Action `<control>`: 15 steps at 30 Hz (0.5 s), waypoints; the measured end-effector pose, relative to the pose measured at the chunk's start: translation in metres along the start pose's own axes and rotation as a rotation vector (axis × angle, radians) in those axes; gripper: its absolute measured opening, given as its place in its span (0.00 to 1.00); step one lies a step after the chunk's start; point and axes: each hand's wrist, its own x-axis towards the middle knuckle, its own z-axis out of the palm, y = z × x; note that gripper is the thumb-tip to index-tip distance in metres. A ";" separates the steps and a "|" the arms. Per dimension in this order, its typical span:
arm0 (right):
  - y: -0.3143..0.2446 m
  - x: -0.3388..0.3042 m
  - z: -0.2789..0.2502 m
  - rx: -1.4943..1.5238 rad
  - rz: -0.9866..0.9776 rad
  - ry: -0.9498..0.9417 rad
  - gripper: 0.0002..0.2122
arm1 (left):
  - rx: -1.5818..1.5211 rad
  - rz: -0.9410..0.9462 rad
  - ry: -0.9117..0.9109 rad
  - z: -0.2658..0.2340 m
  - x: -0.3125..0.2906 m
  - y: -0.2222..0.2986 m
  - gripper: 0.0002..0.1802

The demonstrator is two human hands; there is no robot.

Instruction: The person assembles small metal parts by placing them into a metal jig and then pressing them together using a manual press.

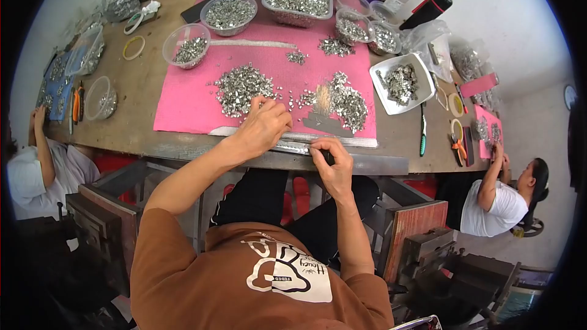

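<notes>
Resting at the right end of a slim metal strip (290,146), the right hand (332,162) is showing a narrow posture in the head view, thumb and forefinger bent close together. A dark object (331,157) is showing among its fingers; whether they are gripping it or the strip cannot be told. The strip is lying at the front of the workbench (131,107), along the near edge of the pink mat (183,110). The left hand (266,123) is hovering at the lower right side of a heap of small shiny metal pieces (241,88), fingers curled; whether they are holding a piece cannot be told.

In this assessment, good practice is calling for a steady strip, a light fingertip pinch and one piece at a time, with the left wrist staying clear of loose pieces.

Regarding containers, a square clear tub (298,18) and a round clear tub (229,30) beside it are holding metal pieces nearly to their rims. A smaller clear bowl (176,39) at the mat's left is holding a low heap. A white tray (391,105) on the right is carrying a loose mound.
</notes>
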 end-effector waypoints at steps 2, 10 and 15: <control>-0.001 0.001 0.000 -0.009 -0.030 -0.011 0.04 | -0.018 -0.008 0.032 -0.001 -0.001 0.002 0.05; -0.001 0.003 0.001 -0.158 -0.190 0.010 0.05 | -0.385 -0.110 0.099 0.000 -0.012 0.027 0.05; -0.001 0.003 0.000 -0.204 -0.242 -0.003 0.08 | -0.390 -0.104 0.122 0.003 -0.018 0.037 0.05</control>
